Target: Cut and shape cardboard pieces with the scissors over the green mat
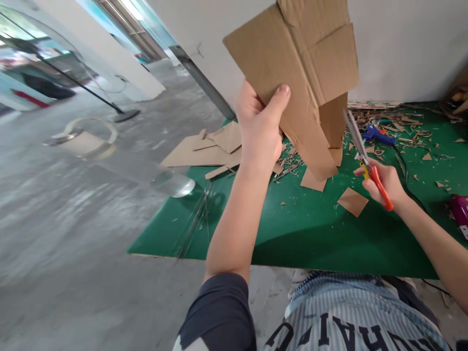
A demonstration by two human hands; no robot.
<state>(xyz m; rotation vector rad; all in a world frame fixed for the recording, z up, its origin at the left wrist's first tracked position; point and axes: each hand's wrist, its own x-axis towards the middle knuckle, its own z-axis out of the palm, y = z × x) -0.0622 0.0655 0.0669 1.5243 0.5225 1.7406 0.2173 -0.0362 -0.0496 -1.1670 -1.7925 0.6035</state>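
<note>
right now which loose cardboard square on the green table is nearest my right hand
The fully visible brown cardboard square; the other, farther left, is partly hidden behind the held cardboard.

1. Left hand (261, 129): grips creased cardboard (270, 53), raised, thumb on near face.
2. Right hand (385, 183): holds scissors (359, 139), orange handle, blades upward near the cardboard.
3. Green table (292, 248): small scraps (288, 165) strewn about; square piece (353, 202) lying flat, left of right hand.
4. Blue glue gun (378, 135) among offcuts, beyond right hand.
5. Flat sheets (195, 153) at table's left end.
6. Purple object (459, 212), right edge, partly cut off.
</note>
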